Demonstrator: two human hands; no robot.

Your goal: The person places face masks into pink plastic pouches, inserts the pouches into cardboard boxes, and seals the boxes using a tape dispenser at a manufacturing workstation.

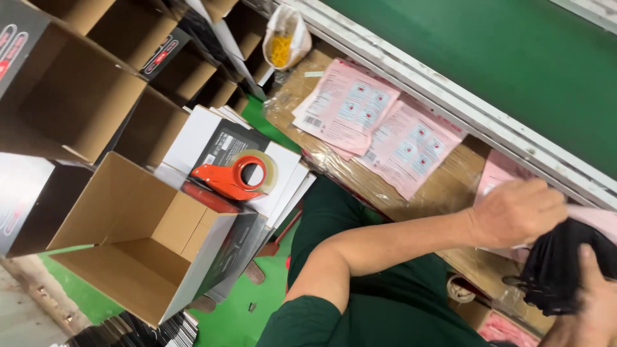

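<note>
Left hand curls over a black bundle at four o'clock, fingers hidden behind it. Right hand, cut off by the corner, grips the bundle from below, pink sheets lying on the table at one o'clock.

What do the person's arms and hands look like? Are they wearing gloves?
No gloves: both the left hand and the right hand are bare. The left arm has a short dark green sleeve, bare below it. No watch or rings show.
</note>
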